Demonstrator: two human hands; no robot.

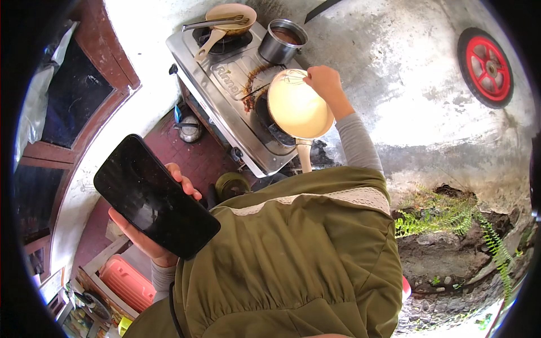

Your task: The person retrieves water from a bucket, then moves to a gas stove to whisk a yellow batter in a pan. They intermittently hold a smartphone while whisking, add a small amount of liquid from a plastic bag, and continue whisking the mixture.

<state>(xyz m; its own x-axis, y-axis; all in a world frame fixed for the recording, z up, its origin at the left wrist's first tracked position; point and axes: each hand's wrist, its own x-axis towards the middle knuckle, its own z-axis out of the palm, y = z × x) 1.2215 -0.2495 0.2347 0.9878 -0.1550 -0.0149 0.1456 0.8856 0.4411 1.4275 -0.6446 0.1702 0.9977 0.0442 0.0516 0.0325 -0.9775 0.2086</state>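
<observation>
My right hand (324, 84) grips a wire whisk (294, 77), its loops in the pale yellow mixture of a frying pan (301, 105). That pan, with a cream handle, rests on the near burner of a steel two-burner gas stove (230, 84). Lower left, my left hand (148, 236) holds a black smartphone (156, 196), its dark face towards the camera. On the far burner sits a smaller cream pan (234, 27), metal tongs (215, 22) lying across it. A steel pot (280, 44) of brown liquid stands at the stove's wall side.
A stained wall (401, 126) borders the stove, with a red wheel (486, 67) against it and ferns (439, 219) growing lower down. A metal kettle (189, 129) is on the red floor. A pink plastic container (127, 283) lies lower left. Brown residue marks the stove top.
</observation>
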